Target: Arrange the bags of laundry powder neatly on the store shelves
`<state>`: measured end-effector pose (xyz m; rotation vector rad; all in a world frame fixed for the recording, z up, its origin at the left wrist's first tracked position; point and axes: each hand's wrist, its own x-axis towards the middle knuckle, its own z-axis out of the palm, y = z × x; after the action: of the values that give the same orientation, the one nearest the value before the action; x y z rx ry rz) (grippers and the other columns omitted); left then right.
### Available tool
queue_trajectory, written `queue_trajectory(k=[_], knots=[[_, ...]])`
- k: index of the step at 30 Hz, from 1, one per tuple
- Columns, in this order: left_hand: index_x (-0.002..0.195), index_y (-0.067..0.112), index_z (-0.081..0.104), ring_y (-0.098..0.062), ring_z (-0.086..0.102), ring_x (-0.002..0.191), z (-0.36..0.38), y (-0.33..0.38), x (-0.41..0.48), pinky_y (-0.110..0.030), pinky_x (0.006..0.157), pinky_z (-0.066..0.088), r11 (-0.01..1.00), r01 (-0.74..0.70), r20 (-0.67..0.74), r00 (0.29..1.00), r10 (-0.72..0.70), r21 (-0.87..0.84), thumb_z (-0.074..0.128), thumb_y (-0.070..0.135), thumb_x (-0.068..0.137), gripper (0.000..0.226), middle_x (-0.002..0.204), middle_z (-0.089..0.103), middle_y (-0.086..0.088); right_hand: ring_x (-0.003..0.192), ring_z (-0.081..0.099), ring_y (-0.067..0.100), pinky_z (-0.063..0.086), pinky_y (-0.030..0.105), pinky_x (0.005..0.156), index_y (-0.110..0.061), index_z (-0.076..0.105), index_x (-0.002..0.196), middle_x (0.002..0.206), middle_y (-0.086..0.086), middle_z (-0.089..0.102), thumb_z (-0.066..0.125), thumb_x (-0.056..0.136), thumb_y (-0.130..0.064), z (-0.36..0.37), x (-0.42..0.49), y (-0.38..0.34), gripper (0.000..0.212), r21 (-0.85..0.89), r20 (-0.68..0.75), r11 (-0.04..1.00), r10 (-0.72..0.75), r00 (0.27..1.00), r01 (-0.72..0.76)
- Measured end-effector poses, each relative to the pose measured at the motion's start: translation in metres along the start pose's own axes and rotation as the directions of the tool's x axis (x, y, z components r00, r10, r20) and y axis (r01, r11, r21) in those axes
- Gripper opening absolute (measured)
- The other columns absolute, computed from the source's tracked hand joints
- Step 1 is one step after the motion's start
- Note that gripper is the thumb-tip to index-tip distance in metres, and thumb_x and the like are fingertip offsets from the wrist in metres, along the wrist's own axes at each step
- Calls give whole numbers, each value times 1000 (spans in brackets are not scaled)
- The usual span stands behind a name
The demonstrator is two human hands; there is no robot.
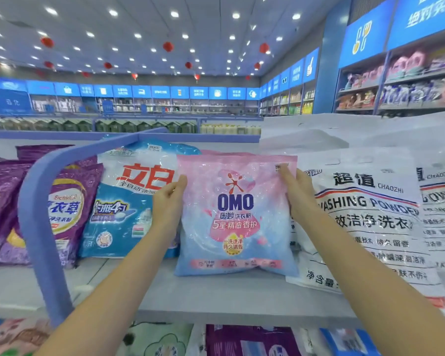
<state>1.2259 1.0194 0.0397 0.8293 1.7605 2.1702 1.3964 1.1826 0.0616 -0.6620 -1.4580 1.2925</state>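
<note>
Flanking OMO bag (235, 217), left hand (168, 201), right hand (297, 194) grip.

Supermarket: laundry powder bags (129, 201) lined up on grey shelf (203, 296); behind shelf, rows of bottles (229, 128); right of shelf, wall racks (409, 93) w/ packs under blue signs (365, 39); red lanterns (168, 46) overhead.

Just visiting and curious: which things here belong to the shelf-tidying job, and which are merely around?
Job: pink OMO bag, held by left hand and right hand; blue-and-white bag; purple bags; white washing powder bags; shelf.
Just around: blue rail; red lanterns; far wall shelves.
</note>
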Motion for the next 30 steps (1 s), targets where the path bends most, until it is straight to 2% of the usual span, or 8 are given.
queue_trajectory(k=[3,7,11,14,17,25,28,30], knots=[[121,19,50,-16,55,103,-20,-6,-16,-20,79,41,984,-122,31,992,119,131,61,32,87,38,113,58,1,73,58,1,48,18,67,-13,51,122,103,0,61,50,94,-36,-12,-1,1,36,-25,-1,998,-50,999,50],[131,36,32,-3,36,123,-49,-34,-56,-16,101,29,823,-420,318,896,309,383,63,57,65,76,134,40,16,112,48,14,39,24,89,-21,35,135,130,-1,47,42,96,-39,-28,-48,12,43,-292,-27,912,-309,951,288],[144,39,-6,-9,-11,142,-41,-68,-65,-32,115,1,329,-688,585,724,365,646,29,82,73,91,156,-7,5,135,29,19,20,37,112,-17,28,142,148,7,33,24,89,-63,-10,-102,48,70,-640,211,569,-515,831,516],[141,38,-23,-15,-24,141,-35,-77,-56,-36,116,-9,155,-703,637,699,325,694,9,84,74,87,155,-19,-2,140,18,21,6,44,113,-25,18,144,153,8,25,14,89,-67,-2,-105,68,70,-762,427,267,-478,768,590],[143,35,-23,-16,-22,141,-35,-82,-51,-33,114,-14,127,-693,633,706,317,709,6,85,74,89,155,-17,-3,140,14,21,3,46,111,-25,14,147,154,9,21,11,90,-67,-5,-86,71,70,-776,534,110,-411,739,621],[143,33,-23,-20,-18,142,-30,-88,-50,-43,113,-4,143,-679,621,723,304,720,1,83,74,88,155,-12,-5,137,26,25,7,47,111,-22,21,145,150,12,32,7,93,-62,-3,-78,75,67,-806,560,-36,-364,744,590],[144,31,-20,-22,-15,143,-30,-86,-51,-44,115,-4,160,-677,624,729,282,718,-1,86,69,94,156,-13,-5,140,26,27,3,47,113,-22,27,145,151,11,30,0,89,-67,-3,-81,72,77,-811,560,-13,-306,770,585],[145,26,-14,-24,-9,144,-31,-79,-53,-46,116,2,204,-683,626,727,280,701,3,87,68,99,157,-8,-7,142,21,26,3,48,114,-21,30,144,153,9,26,8,87,-68,-1,-86,64,77,-817,519,100,-304,799,568]])
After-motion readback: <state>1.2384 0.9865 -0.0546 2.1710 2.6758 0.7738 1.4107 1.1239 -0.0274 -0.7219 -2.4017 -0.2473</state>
